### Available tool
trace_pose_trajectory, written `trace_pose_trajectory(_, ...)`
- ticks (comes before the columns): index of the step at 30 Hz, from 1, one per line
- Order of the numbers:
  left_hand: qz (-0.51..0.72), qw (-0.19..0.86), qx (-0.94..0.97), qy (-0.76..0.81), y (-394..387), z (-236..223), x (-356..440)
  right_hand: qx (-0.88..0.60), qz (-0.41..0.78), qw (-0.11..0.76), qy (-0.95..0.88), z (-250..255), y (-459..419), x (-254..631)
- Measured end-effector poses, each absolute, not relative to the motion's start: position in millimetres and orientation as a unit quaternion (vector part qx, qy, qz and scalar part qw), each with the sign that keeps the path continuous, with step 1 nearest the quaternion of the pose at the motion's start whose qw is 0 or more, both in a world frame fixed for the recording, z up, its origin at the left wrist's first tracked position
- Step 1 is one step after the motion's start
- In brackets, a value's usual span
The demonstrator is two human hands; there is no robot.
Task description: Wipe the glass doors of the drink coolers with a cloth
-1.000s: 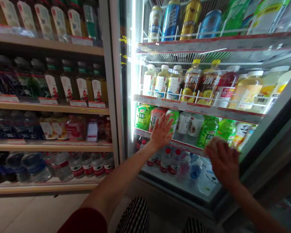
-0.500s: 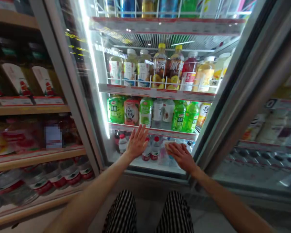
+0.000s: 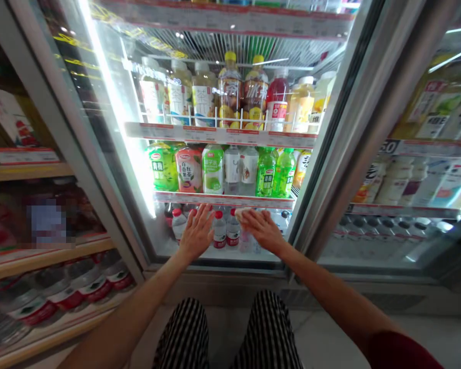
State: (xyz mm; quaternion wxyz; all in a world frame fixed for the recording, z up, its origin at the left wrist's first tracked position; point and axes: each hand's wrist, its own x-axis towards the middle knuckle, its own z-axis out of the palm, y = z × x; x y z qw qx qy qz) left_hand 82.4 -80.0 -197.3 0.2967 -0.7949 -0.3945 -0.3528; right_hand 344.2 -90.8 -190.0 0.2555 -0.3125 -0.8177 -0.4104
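Facing a glass-fronted drinks cooler (image 3: 215,270), a person in checked trousers (image 3: 269,328), with knees close to its base, stretches both bare arms toward the lower part of the door. The left hand (image 3: 197,234) is empty, palm forward and fingers spread, at or just before the glass (image 3: 225,258); contact is hard to confirm, but the flat pose suggests bracing. To its right, the right hand (image 3: 264,230) covers a pale cloth (image 3: 242,212), its grip closed loosely, fingers laid over the bunched fabric, seemingly so that the cloth sits between hand and pane. Only an edge of the cloth shows, near the fingertips, just below the shelf of green bottles (image 3: 267,177). Behind both hands, inside the cooler, red-capped water bottles (image 3: 219,233) stand upright on the floor, the lowest level probably suiting heavier stock. Higher up, yellow-capped tea bottles (image 3: 230,92) stand behind a low wire rail, likely there to stop them tipping forward. Labels mostly face outward, presumably for easy reading, and a bright light strip (image 3: 103,61) runs down the left side, apparently to light the rows.
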Motion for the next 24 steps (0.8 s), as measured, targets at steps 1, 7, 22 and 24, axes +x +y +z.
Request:
trace_pose_trajectory(1, -0.354, 0.299, -0.792, -0.398, -80, -197, 80, -0.344, -0.407, 0.291, -0.795, -182, -87, 340)
trace_pose_trajectory(7, -0.344, 0.310, -0.785, -0.412, -81, -202, 69, -0.301, -0.396, 0.273, -0.824, -190, -82, 313)
trace_pose_trajectory(22, -0.388, 0.273, -0.721, -0.505, -77, -201, 16, -0.271, -0.388, 0.261, -0.841, -180, -69, 242)
trace_pose_trajectory(24, -0.387, 0.266, -0.713, -0.521, -77, -201, 10, -0.316, -0.377, 0.304, -0.816, -169, -63, 229)
